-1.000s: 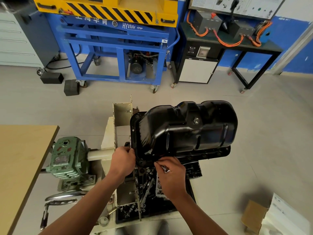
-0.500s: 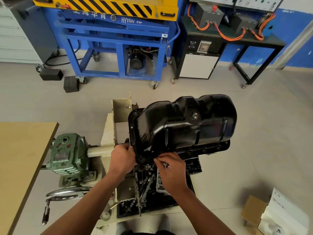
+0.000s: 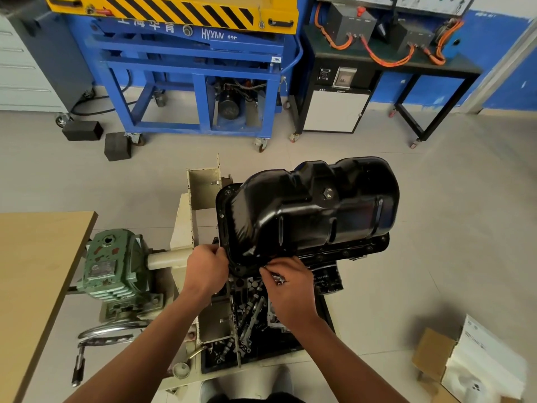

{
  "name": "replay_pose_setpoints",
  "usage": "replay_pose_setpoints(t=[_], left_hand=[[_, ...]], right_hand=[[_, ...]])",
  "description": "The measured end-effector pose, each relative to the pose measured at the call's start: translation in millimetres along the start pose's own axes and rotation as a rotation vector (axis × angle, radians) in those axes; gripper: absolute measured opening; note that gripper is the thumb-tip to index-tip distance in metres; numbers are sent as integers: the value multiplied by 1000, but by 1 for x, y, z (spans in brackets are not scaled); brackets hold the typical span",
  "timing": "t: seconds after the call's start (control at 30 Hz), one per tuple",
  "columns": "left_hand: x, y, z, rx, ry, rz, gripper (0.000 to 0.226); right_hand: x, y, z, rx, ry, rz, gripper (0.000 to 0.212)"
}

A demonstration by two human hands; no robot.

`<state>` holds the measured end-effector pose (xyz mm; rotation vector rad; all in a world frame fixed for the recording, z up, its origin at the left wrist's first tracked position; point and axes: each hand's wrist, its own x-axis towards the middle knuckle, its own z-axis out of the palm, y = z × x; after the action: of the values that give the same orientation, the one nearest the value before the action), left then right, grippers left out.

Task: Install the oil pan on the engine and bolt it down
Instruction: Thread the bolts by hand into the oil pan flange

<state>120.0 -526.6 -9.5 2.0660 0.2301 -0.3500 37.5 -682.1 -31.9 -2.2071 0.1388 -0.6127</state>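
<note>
A glossy black oil pan (image 3: 313, 210) sits bottom-up on the engine, which is clamped in a cream stand (image 3: 186, 228). My left hand (image 3: 206, 269) grips the pan's near-left flange corner. My right hand (image 3: 286, 279) pinches small silver bolts (image 3: 277, 279) at the near flange edge, fingertips against the rim. Several bolt holes show along the flange (image 3: 345, 253). The engine itself is mostly hidden under the pan.
A black parts tray (image 3: 252, 324) with several loose bolts and tools lies below my hands. A green gearbox (image 3: 113, 266) with a crank stands left, a wooden tabletop (image 3: 35, 274) further left. A blue lift frame (image 3: 197, 82) is behind; a cardboard box (image 3: 470, 362) lies at lower right.
My hands stay at the pan's near-left flange, the fingers of the right hand shifting slightly. The view has tilted a little, so everything sits slightly higher in frame.
</note>
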Motion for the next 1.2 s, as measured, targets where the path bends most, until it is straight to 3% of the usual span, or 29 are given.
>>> replay_pose_setpoints(t=[0.6,1.0,1.2], left_hand=[[1,0,-1,25,18,-1,35],[3,-1,-1,4,-11,-6,36],[4,-3,-1,-17,-34,-16,38]], right_hand=[[1,-5,4,-182,-67,50,7],[3,-9,2,-167,-106,177,22],[0,-11,-2,-216,-138,155,24]])
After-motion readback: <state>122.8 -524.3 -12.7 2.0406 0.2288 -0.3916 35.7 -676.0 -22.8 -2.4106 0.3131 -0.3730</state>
